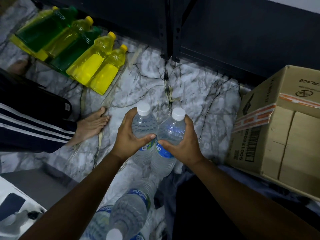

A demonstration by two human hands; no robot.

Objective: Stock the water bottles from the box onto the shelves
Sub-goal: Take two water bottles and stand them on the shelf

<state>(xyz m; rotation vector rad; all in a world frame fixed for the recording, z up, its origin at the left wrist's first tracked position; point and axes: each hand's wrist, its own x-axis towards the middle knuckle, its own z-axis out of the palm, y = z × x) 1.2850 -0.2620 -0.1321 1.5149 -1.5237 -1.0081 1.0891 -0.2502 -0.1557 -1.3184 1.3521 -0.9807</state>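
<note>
The left hand (129, 135) wraps its fingers and thumb round the ribbed shoulder of a clear plastic water bottle (144, 125) with a white screw cap, and the right hand (181, 142) grips a second bottle (170, 134) of the same kind; the two bottles touch side by side above the floor. Nearer the camera more water bottles (128, 210) with blue labels stand close together, partly blurred. The floor (199, 101) is glossy white marble veined in dark grey. To the right sits a brown cardboard box (280, 135) with orange-striped tape and a barcode. Ahead rise the black metal legs of a shelf (168, 32). At upper left lie flat-sided yellow and green bottles (78, 49). A bare foot (91, 125) rests at left.
</note>
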